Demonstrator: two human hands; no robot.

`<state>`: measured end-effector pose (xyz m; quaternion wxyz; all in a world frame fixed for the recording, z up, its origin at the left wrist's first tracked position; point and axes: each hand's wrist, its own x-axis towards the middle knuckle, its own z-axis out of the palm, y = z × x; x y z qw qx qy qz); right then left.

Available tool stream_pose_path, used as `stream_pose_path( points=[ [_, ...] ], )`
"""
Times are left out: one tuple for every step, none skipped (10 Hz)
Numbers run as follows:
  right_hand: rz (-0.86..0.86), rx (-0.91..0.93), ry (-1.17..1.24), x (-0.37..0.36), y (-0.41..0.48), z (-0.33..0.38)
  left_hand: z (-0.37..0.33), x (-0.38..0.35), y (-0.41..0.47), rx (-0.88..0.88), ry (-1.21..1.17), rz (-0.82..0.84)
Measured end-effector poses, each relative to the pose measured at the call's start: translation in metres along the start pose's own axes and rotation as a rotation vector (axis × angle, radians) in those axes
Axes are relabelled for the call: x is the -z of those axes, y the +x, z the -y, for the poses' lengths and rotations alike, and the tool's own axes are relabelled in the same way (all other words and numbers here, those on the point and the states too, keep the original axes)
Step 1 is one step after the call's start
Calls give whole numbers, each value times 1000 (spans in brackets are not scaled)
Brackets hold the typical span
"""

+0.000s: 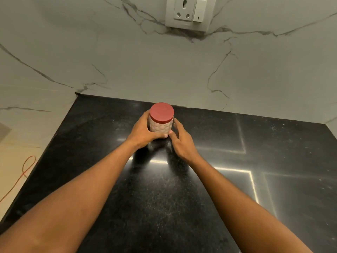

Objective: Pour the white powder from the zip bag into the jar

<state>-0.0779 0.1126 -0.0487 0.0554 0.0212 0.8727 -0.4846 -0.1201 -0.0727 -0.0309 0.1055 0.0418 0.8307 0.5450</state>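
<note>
as left hand (144,131) grips the one jar (161,126), right hand (182,141) perhaps touches.

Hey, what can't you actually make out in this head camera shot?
Head view only:
Contents of the white dimpled jar: hidden by its round red lid.
Jar's base: covered by the left hand, thumb across it.
Whether the right hand touches the jar: too close to tell.
Zip bag: nowhere in frame.
</note>
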Motion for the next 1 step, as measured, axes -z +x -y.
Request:
stream_pose_path(
  points=[
    [-70, 11, -140, -1, -12, -2, 5, 1, -17, 34, 93, -59]
  ],
)
